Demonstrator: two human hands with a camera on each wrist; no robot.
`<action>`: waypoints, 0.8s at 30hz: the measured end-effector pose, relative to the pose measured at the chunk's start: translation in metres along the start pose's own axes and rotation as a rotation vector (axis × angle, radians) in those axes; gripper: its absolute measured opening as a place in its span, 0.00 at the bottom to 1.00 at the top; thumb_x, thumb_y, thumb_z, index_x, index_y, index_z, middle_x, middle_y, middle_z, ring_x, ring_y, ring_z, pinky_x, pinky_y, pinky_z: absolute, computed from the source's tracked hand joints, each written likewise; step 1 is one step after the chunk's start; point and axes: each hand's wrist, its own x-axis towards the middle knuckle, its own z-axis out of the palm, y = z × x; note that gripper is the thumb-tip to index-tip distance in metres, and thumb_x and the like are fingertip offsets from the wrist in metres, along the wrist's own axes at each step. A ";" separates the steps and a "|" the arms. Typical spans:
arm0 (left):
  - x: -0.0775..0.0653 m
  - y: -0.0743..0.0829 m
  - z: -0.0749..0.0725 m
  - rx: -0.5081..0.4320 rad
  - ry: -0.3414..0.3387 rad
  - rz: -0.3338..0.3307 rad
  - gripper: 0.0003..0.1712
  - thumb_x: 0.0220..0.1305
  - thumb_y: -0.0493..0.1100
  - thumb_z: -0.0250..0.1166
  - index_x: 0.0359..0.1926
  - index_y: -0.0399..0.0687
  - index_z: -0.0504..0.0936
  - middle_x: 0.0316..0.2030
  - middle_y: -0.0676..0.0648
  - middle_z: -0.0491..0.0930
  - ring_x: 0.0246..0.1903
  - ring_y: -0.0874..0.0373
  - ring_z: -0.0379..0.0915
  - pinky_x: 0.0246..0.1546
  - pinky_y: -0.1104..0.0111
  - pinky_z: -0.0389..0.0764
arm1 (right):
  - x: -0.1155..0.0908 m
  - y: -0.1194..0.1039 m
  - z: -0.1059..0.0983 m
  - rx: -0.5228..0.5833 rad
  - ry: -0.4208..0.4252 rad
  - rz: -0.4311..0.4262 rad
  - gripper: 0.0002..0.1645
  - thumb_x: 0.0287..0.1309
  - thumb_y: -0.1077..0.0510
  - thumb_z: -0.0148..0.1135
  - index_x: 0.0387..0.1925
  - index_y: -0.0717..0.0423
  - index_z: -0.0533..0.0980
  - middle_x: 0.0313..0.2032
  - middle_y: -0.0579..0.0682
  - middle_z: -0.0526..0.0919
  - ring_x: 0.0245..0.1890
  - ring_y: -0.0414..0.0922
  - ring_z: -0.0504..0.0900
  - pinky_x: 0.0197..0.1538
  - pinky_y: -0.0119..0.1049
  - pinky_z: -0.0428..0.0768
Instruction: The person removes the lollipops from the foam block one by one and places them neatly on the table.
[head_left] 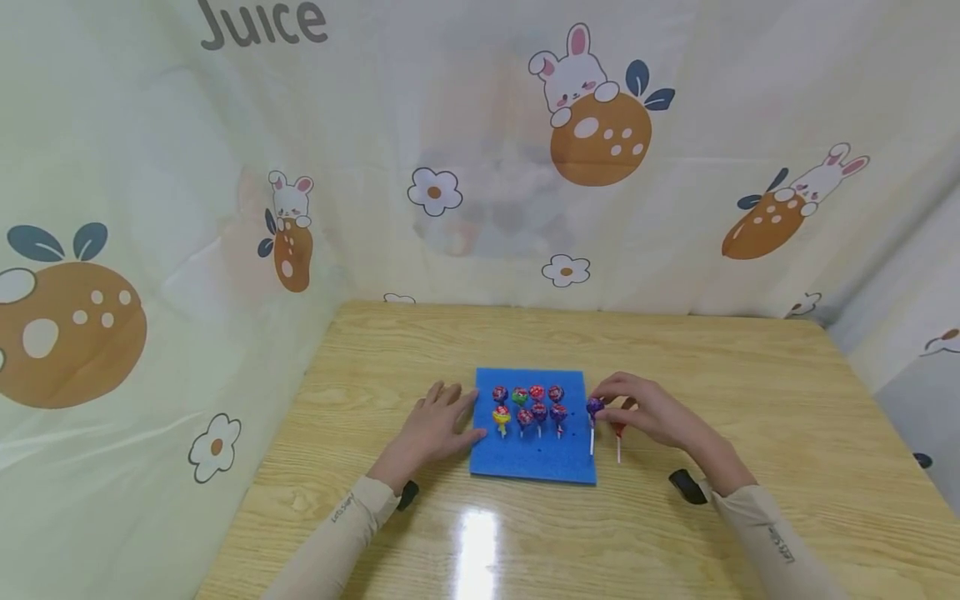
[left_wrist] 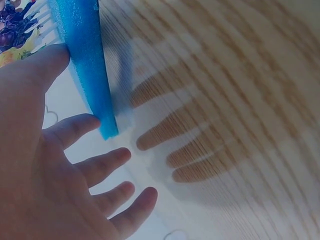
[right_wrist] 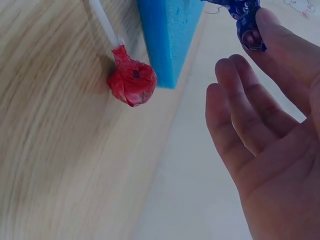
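A blue foam board (head_left: 517,460) lies on the wooden table with several wrapped lollipops standing in two rows, among them a yellow one (head_left: 502,414) and a green one (head_left: 520,397). My left hand (head_left: 432,423) touches the board's left edge, fingers spread and fairly straight. In the right wrist view, thumb and forefinger of my right hand (right_wrist: 272,117) pinch the wrapped head of a purple lollipop (right_wrist: 248,25). The head view shows this lollipop upright at the board's right edge, stick pointing down. A red lollipop (right_wrist: 132,82) lies on the table beneath my right hand.
Small holes (head_left: 539,451) dot the foam in front of and right of the rows. The wooden table (head_left: 757,392) stretches out on both sides. A printed curtain (head_left: 480,125) hangs behind it and along the left.
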 end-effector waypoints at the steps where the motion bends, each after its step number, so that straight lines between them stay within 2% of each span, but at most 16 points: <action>1: 0.000 0.000 0.000 -0.002 -0.001 -0.002 0.45 0.68 0.72 0.55 0.78 0.60 0.58 0.77 0.41 0.57 0.78 0.35 0.44 0.73 0.39 0.58 | 0.000 0.001 -0.001 -0.001 -0.006 0.004 0.15 0.66 0.52 0.65 0.52 0.50 0.82 0.50 0.48 0.82 0.51 0.48 0.80 0.48 0.34 0.84; 5: 0.001 -0.001 0.003 0.000 -0.002 -0.004 0.45 0.68 0.72 0.54 0.78 0.60 0.58 0.77 0.41 0.57 0.78 0.35 0.44 0.72 0.39 0.58 | -0.001 0.002 -0.004 -0.014 -0.028 0.015 0.16 0.67 0.50 0.64 0.53 0.48 0.82 0.51 0.47 0.82 0.52 0.48 0.80 0.49 0.34 0.84; 15: 0.002 0.000 0.000 -0.001 0.004 0.001 0.45 0.68 0.72 0.55 0.78 0.59 0.58 0.77 0.40 0.57 0.77 0.35 0.45 0.72 0.39 0.58 | -0.006 0.010 -0.007 -0.012 -0.040 0.039 0.19 0.68 0.52 0.63 0.56 0.56 0.81 0.49 0.46 0.84 0.51 0.50 0.80 0.48 0.35 0.83; 24: 0.002 0.000 -0.001 0.000 0.004 0.007 0.44 0.69 0.70 0.55 0.78 0.58 0.59 0.77 0.41 0.57 0.77 0.35 0.45 0.72 0.38 0.58 | -0.014 0.017 -0.011 -0.032 -0.042 0.066 0.20 0.68 0.51 0.63 0.57 0.55 0.81 0.49 0.47 0.84 0.51 0.49 0.80 0.49 0.35 0.83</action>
